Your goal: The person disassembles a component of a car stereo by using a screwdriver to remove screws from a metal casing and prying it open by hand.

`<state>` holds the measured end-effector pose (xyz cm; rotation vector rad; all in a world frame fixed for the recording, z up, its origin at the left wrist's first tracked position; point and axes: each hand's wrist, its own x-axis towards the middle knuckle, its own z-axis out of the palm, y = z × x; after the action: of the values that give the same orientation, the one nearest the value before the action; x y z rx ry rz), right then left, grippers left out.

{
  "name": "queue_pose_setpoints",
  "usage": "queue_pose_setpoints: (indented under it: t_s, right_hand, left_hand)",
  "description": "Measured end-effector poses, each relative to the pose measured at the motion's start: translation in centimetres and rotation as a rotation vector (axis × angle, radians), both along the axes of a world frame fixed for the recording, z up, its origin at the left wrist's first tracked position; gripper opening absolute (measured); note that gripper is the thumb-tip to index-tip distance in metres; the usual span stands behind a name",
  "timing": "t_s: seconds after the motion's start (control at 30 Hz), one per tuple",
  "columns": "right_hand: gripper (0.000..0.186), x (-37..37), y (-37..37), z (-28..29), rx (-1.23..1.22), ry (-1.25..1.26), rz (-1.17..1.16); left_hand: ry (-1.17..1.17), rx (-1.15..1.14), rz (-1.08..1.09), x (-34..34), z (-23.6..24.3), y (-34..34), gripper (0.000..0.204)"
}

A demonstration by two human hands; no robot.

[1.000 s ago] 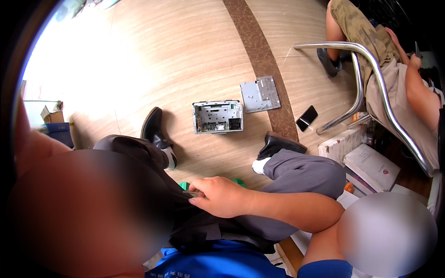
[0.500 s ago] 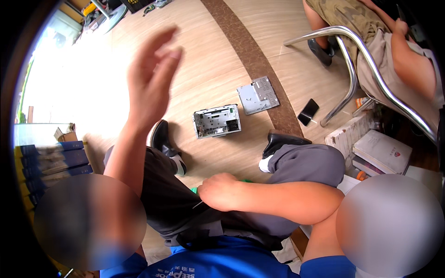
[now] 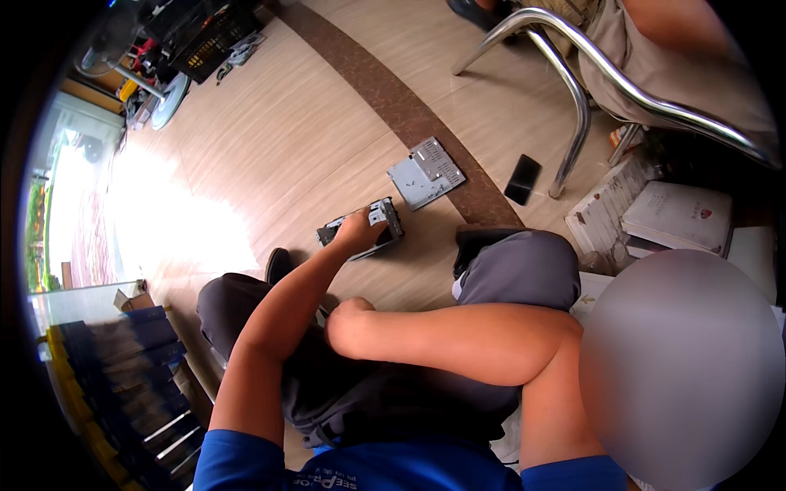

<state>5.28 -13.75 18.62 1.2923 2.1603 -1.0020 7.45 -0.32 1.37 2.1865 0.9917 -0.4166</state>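
My left hand (image 3: 359, 231) reaches forward over an open, silvery metal electronics case (image 3: 393, 219) on the floor between my feet. Its fingers grip the case's edge and upper part, hiding some of the inside. The case looks turned at a slant. Beyond it, to the right, a flat grey metal cover plate (image 3: 416, 183) with slotted holes lies on the floor. My right hand (image 3: 348, 329) stays low near my lap, closed in a fist. A screwdriver, whose thin shaft and green handle showed earlier, is mostly hidden by that fist now.
A black phone (image 3: 523, 179) lies right of the cover plate. Farther right stands a chrome-legged chair (image 3: 580, 114) with a person on it. White boxes (image 3: 678, 214) are stacked below the chair. Blue-spined books (image 3: 123, 352) stand at my left, and a black crate (image 3: 214, 45) sits far left.
My left hand has come down from the air onto the metal case, which now looks turned. The right fist remains near my lap. The whole view has shifted and tilted.
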Motion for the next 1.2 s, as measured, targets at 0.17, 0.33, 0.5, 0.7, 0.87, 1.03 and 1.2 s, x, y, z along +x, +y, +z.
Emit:
queue_pose_setpoints:
  t_s: [0.17, 0.33, 0.5, 0.7, 0.87, 1.03, 1.2]
  right_hand:
    - [0.030, 0.4, 0.1, -0.7, 0.006, -0.015, -0.005]
    - [0.027, 0.2, 0.1, -0.9, 0.047, 0.017, -0.047]
    - [0.031, 0.6, 0.2, -1.1, 0.028, 0.023, -0.085]
    - [0.028, 1.7, 0.5, -1.1, 0.046, 0.033, -0.136]
    - [0.027, 3.0, 0.2, -0.3, 0.018, 0.048, -0.104]
    - [0.026, 3.1, -0.4, -0.4, 0.039, 0.066, 0.014]
    - [0.026, 2.8, -0.2, 0.3, 0.014, 0.066, -0.080]
  left_hand:
    - [0.057, 0.013, 0.013, 1.6, -2.2, -1.5, 0.057]
    - [0.116, 0.031, 0.076, 3.0, -3.5, -1.9, 0.056]
    - [0.181, 0.086, 0.105, 4.1, -2.5, -2.0, 0.049]
    - [0.138, 0.134, 0.151, 2.5, -1.8, -1.0, 0.045]
    - [-0.060, 0.145, 0.267, -1.0, -1.4, 1.6, 0.043]
    - [-0.256, -0.125, 0.485, -3.6, 0.4, 1.9, 0.036]
    - [-0.421, -0.385, 0.519, -4.1, 2.3, 1.1, 0.027]
